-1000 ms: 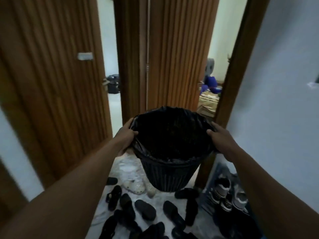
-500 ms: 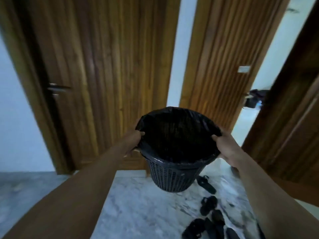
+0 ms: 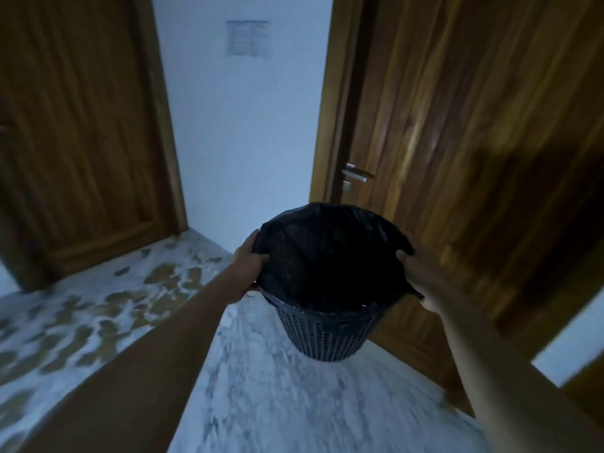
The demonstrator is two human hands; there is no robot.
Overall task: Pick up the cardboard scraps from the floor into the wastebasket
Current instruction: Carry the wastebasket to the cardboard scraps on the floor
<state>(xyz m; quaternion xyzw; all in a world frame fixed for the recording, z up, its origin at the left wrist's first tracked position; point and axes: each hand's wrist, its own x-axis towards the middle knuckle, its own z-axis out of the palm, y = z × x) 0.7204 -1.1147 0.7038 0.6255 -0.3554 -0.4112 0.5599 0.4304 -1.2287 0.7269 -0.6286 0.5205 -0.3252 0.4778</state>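
Carrying the wastebasket (image 3: 330, 328) clear of the floor (image 3: 277, 387). The left hand (image 3: 246, 268) and right hand (image 3: 421, 279) are well apart on opposite sides of the rim, each curled over the edge and pinching the black liner bag (image 3: 327, 256) against it.

Risks, as judged: the liner looks loosely draped and could slide off the rim if either grip loosens. The basket could clip the wooden door (image 3: 474, 158) near it on the right.

Basket: dark plastic mesh, tapered, upright; the interior is too dark to read its contents.

Probable cardboard scraps (image 3: 163, 276): brown patches scattered on the pale marbled floor at left, well apart from the basket and too smeared to confirm.
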